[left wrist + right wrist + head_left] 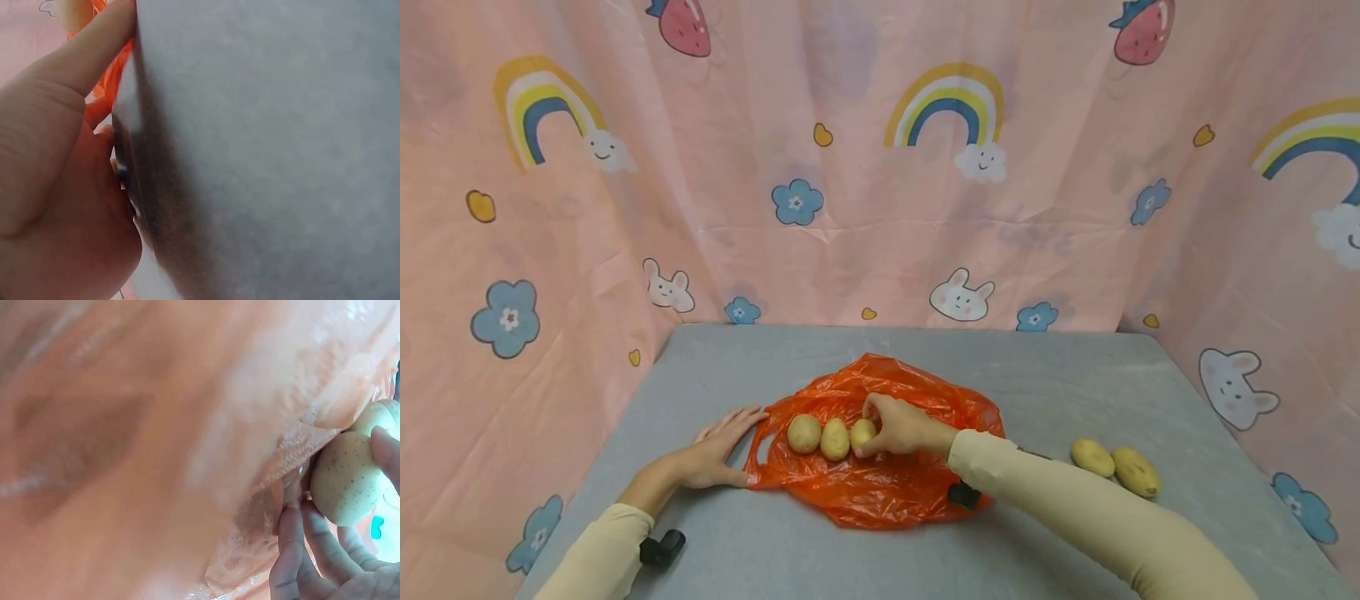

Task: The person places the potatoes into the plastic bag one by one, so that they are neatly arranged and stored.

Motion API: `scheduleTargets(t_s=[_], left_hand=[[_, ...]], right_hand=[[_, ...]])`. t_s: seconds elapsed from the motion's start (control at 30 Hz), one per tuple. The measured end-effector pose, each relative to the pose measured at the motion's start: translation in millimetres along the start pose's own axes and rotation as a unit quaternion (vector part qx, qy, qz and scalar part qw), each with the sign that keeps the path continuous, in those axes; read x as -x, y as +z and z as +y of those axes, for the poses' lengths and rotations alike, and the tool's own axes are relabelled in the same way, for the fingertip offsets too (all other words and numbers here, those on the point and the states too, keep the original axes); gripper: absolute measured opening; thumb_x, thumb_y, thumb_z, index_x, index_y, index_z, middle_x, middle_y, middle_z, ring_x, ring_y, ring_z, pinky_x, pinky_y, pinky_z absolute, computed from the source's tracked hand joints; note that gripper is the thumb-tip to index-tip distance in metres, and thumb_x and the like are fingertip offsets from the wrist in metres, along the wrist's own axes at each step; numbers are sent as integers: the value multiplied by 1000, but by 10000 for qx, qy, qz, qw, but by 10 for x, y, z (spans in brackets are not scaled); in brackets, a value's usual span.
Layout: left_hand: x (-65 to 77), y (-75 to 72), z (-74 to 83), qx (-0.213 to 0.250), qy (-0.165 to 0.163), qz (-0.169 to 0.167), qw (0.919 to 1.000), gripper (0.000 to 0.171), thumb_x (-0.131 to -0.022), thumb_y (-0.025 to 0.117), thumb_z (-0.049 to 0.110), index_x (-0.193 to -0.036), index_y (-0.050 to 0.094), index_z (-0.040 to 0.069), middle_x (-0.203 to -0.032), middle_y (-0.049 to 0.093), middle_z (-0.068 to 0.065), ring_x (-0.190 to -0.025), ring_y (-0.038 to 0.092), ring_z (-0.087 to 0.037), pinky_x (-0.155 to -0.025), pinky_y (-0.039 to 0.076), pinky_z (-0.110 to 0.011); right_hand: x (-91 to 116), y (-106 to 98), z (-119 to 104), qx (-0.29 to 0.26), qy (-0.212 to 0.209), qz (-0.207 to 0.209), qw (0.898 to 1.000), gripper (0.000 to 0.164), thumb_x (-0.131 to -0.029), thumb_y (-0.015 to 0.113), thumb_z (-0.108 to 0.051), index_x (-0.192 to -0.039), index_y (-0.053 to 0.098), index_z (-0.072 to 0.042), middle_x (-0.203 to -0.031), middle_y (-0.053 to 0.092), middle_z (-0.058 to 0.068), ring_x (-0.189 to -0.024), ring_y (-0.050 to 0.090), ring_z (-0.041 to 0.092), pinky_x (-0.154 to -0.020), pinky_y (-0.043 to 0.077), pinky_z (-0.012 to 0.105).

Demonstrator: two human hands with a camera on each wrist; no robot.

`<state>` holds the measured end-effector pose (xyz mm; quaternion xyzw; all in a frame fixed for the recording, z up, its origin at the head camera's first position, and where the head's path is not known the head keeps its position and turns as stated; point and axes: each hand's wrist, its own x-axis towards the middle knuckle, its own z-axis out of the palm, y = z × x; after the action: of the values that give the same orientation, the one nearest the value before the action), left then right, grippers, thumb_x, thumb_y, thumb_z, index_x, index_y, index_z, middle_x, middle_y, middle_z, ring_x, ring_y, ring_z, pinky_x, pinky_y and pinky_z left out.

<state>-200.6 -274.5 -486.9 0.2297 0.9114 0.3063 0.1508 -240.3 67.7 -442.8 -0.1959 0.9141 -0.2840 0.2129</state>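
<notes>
An orange-red plastic bag [880, 508] lies spread on the grey table, with three potatoes in a row on it. The left potato [804, 433] and the middle potato [835, 439] sit side by side towards the bag's handle end. My right hand [904, 425] has its thumb and fingers around the third potato [861, 435], a speckled pale potato [347, 481] in the right wrist view. My left hand [718, 450] rests with fingers spread at the bag's left edge, thumb and fingertips touching the handle loops. In the left wrist view, the left thumb [94, 50] reaches to the orange plastic.
Two more potatoes, one smaller [1092, 457] and one larger [1136, 472], lie together on the table [737, 550] to the right, beyond my right forearm. A pink patterned curtain [880, 233] hangs behind and at both sides.
</notes>
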Motion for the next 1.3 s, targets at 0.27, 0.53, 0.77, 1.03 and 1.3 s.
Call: scheduleTargets(t_s=[0.27,0.53,0.77,1.03,1.3], left_hand=[[14,12,-8,-33,-194,-89,9998,104,-81,79,52,-160,25,11,-169,14,-20,-153,4,-51,-111,6,-78],[37,-3,31,-100,-194,-86,9997,101,-83,80,46,-159,26,9,-168,15,-23,-152,5,-54,-110,7,-80],[17,49,-22,-40,-212,-59,9998,102,-82,80,49,-160,26,10,-169,15,-19,-154,4,-50,-112,6,-78],[30,23,29,-75,-39,-20,10000,101,-82,80,46,-159,27,7,-167,16,-25,-151,6,-55,-108,8,-81],[3,3,35,-63,-178,-98,9998,101,-83,80,46,-160,26,9,-169,13,-22,-153,4,-53,-111,5,-79]], right_hand=[[32,27,-38,154,8,-68,9999,49,-81,86,-30,-113,52,-16,-101,65,5,-82,59,18,-74,48,35],[57,36,-22,3,4,-98,10000,58,-80,87,-30,-124,54,-14,-115,64,9,-99,62,21,-90,52,44],[80,19,15,-181,-37,-80,9998,60,-81,86,-31,-128,55,-13,-112,66,8,-99,63,20,-91,53,43],[100,-28,14,-411,-161,-88,9990,58,-83,85,-31,-129,56,-10,-110,65,8,-94,61,17,-84,53,37],[132,-86,21,-762,-254,-59,9968,56,-84,84,-30,-128,57,-8,-117,63,11,-102,61,22,-85,53,37]])
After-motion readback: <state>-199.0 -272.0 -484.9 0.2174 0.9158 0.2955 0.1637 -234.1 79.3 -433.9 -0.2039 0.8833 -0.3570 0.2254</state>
